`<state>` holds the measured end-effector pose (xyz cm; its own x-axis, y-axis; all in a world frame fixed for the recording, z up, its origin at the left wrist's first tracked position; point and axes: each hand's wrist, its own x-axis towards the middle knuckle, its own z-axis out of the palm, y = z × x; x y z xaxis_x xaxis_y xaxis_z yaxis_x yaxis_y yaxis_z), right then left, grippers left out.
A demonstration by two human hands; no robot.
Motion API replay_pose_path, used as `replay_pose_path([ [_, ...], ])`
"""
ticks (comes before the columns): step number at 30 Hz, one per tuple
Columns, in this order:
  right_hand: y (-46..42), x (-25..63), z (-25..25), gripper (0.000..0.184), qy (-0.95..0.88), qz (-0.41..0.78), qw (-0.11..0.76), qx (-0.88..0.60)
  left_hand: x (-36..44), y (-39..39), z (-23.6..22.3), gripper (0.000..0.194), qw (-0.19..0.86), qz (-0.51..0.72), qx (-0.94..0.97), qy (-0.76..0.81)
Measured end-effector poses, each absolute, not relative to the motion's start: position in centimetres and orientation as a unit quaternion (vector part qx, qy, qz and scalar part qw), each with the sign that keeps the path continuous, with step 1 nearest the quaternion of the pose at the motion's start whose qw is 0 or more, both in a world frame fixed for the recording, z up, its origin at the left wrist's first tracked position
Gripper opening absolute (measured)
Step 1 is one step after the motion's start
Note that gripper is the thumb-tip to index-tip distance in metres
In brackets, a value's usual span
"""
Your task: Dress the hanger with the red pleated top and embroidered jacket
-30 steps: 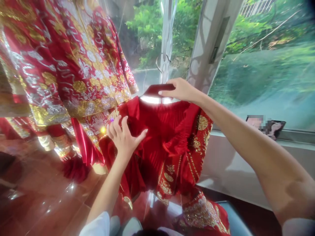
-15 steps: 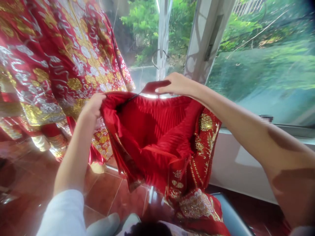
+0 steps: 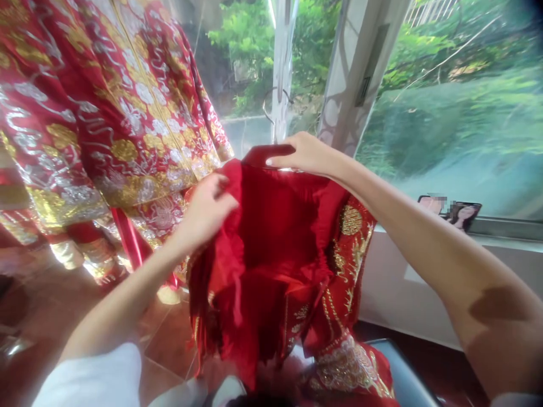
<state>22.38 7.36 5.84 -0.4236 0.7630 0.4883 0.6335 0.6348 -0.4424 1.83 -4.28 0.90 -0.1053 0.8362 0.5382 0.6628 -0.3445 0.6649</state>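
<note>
A red pleated skirt (image 3: 280, 249) with gold embroidery hangs from a dark red hanger (image 3: 265, 155) whose metal hook (image 3: 271, 110) points up in front of the window. My right hand (image 3: 303, 154) grips the hanger's top bar from the right. My left hand (image 3: 207, 206) pinches the skirt's red waistband at its left edge, just below the hanger's left end. The skirt's embroidered hem (image 3: 348, 364) trails down toward the floor.
A red jacket (image 3: 106, 113) with gold and silver embroidery hangs at the left, close to the skirt. A white window frame (image 3: 360, 73) and glass stand behind, with greenery outside. A photo card (image 3: 460, 213) rests on the sill. Red-brown floor tiles (image 3: 169, 333) lie below.
My left hand moved right along the waistband, bunching the skirt's left edge toward the hanger. The skirt's opening has closed up. My right hand stayed on the hanger.
</note>
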Motion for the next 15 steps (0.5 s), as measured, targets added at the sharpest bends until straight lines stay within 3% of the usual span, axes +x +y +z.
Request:
replay_pose_path([
  [3, 7.7, 22.6, 5.5, 0.026, -0.842, 0.103, 0.351, -0.398, 1.6, -5.5, -2.1, 0.063, 0.047, 0.327, 0.747, 0.577],
  [5, 7.9, 22.6, 5.3, 0.028, -0.843, 0.119, 0.351, -0.390, 0.0, -6.1, -2.3, 0.050, 0.016, 0.311, 0.761, 0.569],
  [8, 8.2, 22.7, 5.1, 0.030, -0.842, 0.129, 0.354, -0.387, -2.0, -6.7, -2.0, 0.031, -0.154, 0.388, 0.714, 0.562],
  [11, 8.2, 22.6, 5.1, 0.029, -0.840, 0.119, 0.358, -0.389, -1.2, -6.3, -3.9, 0.044, -0.296, 0.337, 0.665, 0.597],
  [13, 8.0, 22.5, 5.1, 0.028, -0.837, 0.116, 0.360, -0.396, 0.4, -5.2, -6.1, 0.065, -0.285, 0.280, 0.657, 0.640],
  [15, 7.7, 22.5, 5.2, 0.026, -0.833, 0.121, 0.361, -0.402, 1.7, -3.6, -7.7, 0.067, -0.242, 0.279, 0.625, 0.688],
])
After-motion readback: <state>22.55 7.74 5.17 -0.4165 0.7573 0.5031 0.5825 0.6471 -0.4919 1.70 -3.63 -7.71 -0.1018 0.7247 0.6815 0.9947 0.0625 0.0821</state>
